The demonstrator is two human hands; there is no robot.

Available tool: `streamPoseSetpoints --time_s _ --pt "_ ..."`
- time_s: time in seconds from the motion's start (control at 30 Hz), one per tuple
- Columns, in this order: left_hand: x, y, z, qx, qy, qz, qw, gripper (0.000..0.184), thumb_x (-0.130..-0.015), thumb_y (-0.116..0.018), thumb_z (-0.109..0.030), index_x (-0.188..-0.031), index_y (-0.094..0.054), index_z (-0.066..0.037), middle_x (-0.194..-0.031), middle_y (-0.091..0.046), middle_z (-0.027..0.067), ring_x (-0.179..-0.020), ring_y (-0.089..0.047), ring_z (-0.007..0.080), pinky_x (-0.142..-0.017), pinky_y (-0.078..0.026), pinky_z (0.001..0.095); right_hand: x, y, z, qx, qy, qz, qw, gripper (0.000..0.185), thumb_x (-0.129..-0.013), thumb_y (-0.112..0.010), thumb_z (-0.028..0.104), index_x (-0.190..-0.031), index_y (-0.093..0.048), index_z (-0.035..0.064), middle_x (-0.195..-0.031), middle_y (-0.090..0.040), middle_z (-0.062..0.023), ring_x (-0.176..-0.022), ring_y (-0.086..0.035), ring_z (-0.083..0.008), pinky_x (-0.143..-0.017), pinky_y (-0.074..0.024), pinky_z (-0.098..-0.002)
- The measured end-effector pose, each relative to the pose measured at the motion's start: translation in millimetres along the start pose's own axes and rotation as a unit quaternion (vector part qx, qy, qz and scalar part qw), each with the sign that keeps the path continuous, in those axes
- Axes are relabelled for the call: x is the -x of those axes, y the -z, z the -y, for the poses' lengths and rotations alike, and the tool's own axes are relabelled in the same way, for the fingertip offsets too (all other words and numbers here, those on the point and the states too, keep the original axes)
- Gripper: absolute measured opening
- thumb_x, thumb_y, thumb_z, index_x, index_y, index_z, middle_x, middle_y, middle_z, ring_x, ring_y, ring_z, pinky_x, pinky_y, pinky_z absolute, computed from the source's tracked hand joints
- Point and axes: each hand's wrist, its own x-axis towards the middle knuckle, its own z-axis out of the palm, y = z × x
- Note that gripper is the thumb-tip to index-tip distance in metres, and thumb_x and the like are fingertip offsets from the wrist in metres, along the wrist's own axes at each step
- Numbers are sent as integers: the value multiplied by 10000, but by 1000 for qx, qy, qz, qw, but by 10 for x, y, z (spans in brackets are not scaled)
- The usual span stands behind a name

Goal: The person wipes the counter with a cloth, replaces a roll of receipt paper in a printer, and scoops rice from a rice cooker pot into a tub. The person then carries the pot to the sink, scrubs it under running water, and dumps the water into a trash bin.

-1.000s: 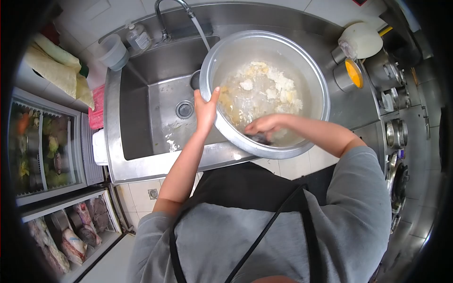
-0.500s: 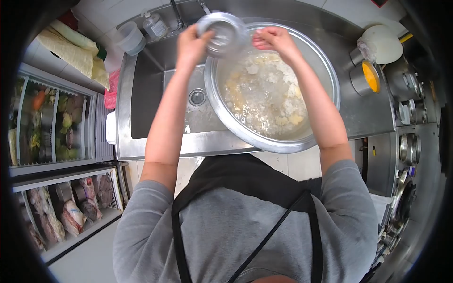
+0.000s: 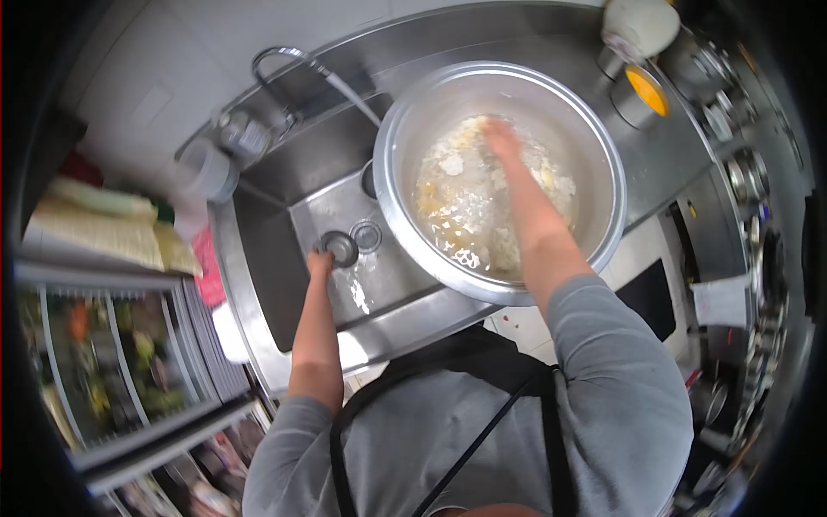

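Low in the sink basin, my left hand (image 3: 320,262) grips the rim of a small metal bowl (image 3: 342,249), close to the drain (image 3: 367,235). My right hand (image 3: 501,140) reaches into a large metal basin (image 3: 392,224) at the sink's right. Its fingers are smeared by motion at the surface of cloudy water with pale, whitish-yellow pieces (image 3: 457,207); whether they hold anything is not visible.
A curved faucet (image 3: 297,53) runs water behind the basin. A soap bottle (image 3: 245,136) and plastic tub (image 3: 211,177) stand at the sink's back left. On the right counter is a metal container with orange contents (image 3: 646,90). Stocked fridge shelves (image 3: 112,345) lie left.
My left hand has carried the small bowl from above the large basin's rim down into the sink. My right hand has gone down into the basin. The view has turned and shifted.
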Motion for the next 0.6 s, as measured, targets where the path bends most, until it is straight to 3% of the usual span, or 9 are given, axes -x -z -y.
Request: streamPoseSetpoints --time_s 0.03,0.13,0.23,0.27,0.33,0.4,0.43,0.53,0.6 --pt "-85 -39 34 -35 -21 4 999 543 -594 -643 -136 -1100 -510 10 -909 -603 189 -688 -624 243 -571 -507 331 -68 -8 205 -65 -24 94 993 578 -817 -381 507 -1283 -365 166 -1333 -342 -67 -1234 -302 -236 -1026 -190 -399" --pt "-356 -215 114 -57 -88 15 994 512 -611 -653 -143 -1091 -520 -20 -891 -610 166 -705 -616 240 -616 -501 334 379 -55 879 -262 24 72 962 470 -794 -483 366 -1182 -481 101 -1278 -395 -136 -1185 -356 -278 -968 -293 -353" --pt "-293 -206 -204 -16 -27 154 988 492 -630 -659 -154 -1083 -518 -28 -892 -613 145 -770 -601 234 -714 -473 332 552 -406 1060 -102 165 212 958 435 -806 -456 354 -1109 -531 50 -1230 -435 -175 -1123 -412 -310 -953 -304 -385" --pt "-576 -355 -114 -100 -133 131 977 466 -703 -620 -155 -1138 -470 -79 -865 -592 55 -688 -552 144 -564 -457 289 975 34 1230 -132 159 285 936 466 -808 -467 334 -1160 -487 29 -1214 -450 -189 -1130 -406 -317 -955 -300 -388" --pt "-738 -444 -446 26 -150 151 977 406 -717 -659 -209 -1070 -523 -61 -917 -601 66 -844 -562 177 -739 -446 322 1192 -86 1032 -137 254 441 850 507 -802 -497 339 -1198 -451 25 -1216 -449 -195 -1135 -401 -316 -953 -304 -381" --pt "-619 -270 -1155 66 -146 202 966 384 -787 -566 -362 -1033 -544 -68 -924 -565 41 -817 -513 134 -667 -414 281 1557 405 985 -50 260 584 767 519 -783 -537 344 -1197 -460 41 -1221 -453 -171 -1127 -408 -300 -948 -308 -376" --pt "-434 -133 -1544 104 -219 220 945 394 -793 -535 -403 -1012 -552 -75 -863 -569 29 -761 -510 120 -631 -386 254 1761 752 1051 43 222 581 782 523 -763 -564 365 -1179 -484 57 -1230 -450 -146 -1140 -397 -295 -953 -296 -389" --pt "-96 110 -2484 274 -208 338 876 696 -751 -408 -667 -1085 -524 -67 -944 -549 20 -813 -494 135 -673 -384 269 2008 1432 935 155 143 466 859 497 -750 -574 379 -1152 -511 94 -1139 -523 -129 -1078 -454 -272 -946 -298 -426" --pt "253 261 -2954 310 -215 383 843 811 -749 -348 -700 -1137 -466 2 -966 -524 62 -762 -481 130 -654 -385 241 2332 2001 710 63 90 199 974 463 -740 -583 362 -1125 -534 108 -1147 -508 -110 -1058 -468 -267 -927 -294 -483"
